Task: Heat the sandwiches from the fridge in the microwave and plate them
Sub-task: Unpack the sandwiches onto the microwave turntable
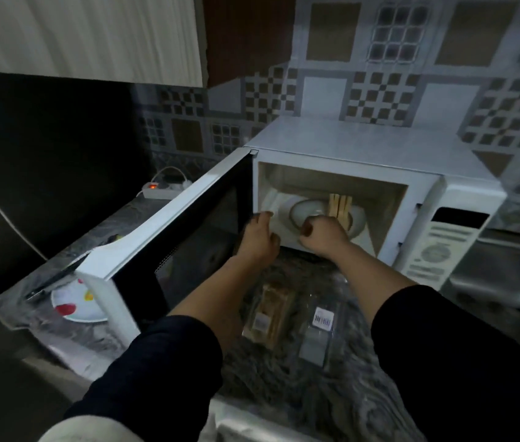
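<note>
Sandwiches (340, 205) are seen standing upright on a plate (322, 218) inside the microwave (364, 154), toward the right of the cavity, so the loading step is judged to be in hand. The microwave is set at the back of the counter (284, 378), against the tiled wall, with its door (169, 231) swung wide to the left. A second plate (73, 301) with coloured spots is placed near the counter's left edge, partly behind the door, and a dark utensil is laid across it. A wrapped pack (268, 314) and an emptied wrapper (317, 333) are left at the counter's front, between the forearms

The left hand (260, 236) is reached to the cavity's left lip with fingers extended, nothing being gripped. The right hand (324, 236) is curled at the plate's near rim; whether the rim is pinched cannot be told. The hands are held apart

Next, the hands would need to be withdrawn and the door shut before a time is set

The plate's near edge is hidden by the right hand, the panel's markings are too blurred to read, and the pack's contents are hard to make out
</note>
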Tool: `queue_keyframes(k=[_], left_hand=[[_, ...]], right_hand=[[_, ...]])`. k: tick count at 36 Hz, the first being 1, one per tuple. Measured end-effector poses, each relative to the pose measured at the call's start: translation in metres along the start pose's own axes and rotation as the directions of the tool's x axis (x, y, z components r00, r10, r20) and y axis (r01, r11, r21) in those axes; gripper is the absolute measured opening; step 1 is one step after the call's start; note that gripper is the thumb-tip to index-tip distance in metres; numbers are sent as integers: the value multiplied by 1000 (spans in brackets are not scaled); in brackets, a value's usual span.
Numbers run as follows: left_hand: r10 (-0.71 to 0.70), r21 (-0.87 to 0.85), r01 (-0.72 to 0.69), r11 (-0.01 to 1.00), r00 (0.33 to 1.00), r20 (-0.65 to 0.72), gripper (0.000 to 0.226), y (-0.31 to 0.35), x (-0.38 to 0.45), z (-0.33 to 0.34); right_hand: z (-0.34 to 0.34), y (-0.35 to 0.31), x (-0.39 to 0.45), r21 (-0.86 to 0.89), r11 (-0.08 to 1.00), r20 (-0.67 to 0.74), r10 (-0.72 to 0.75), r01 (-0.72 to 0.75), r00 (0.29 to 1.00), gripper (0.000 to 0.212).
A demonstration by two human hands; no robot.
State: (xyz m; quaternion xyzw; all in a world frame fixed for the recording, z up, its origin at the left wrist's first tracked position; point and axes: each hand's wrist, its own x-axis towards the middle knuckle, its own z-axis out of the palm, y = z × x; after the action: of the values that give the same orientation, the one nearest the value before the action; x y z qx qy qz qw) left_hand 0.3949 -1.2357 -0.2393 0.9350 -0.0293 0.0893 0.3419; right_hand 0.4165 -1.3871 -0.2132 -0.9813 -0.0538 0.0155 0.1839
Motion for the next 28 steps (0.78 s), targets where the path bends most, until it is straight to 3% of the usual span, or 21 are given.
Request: queue_keyframes(k=[2, 3, 8, 11, 13, 17, 20, 25, 28], left_hand=[[-113, -68, 115, 991, 993, 33, 31, -12, -16, 1], [-142, -22, 144, 989, 989, 51, 29, -16, -24, -1], [-283, 241, 233, 942, 939, 195, 51, -31, -54, -2], [-337, 370, 238, 898, 913, 229, 47, -35, -75, 0], [-344, 357, 239, 903, 900, 269, 46, -40, -86, 0], [-337, 393, 194, 899, 880, 335, 45, -43, -109, -4], [-326, 437, 148, 887, 872, 365, 41, -43, -124, -6], [-336, 416, 177, 892, 875, 349, 39, -51, -135, -10], [-308, 412, 128, 902, 859, 408, 45, -57, -138, -5]], right_hand=[[11, -9, -20, 20, 998, -1, -65, 65, 998, 22], [16, -13, -30, 16, 996, 11, -93, 93, 996, 19], [33, -36, -71, -44, 975, 87, -212, 217, 973, 11], [40, -47, -95, -167, 944, 148, -260, 283, 954, 14], [46, -56, -111, -274, 906, 180, -282, 323, 942, 15], [69, -71, -135, -463, 814, 285, -238, 351, 929, 27], [85, -76, -144, -554, 757, 317, -194, 347, 928, 25], [97, -78, -155, -588, 750, 313, -137, 305, 940, 23], [101, -77, -159, -588, 771, 262, -106, 246, 959, 26]])
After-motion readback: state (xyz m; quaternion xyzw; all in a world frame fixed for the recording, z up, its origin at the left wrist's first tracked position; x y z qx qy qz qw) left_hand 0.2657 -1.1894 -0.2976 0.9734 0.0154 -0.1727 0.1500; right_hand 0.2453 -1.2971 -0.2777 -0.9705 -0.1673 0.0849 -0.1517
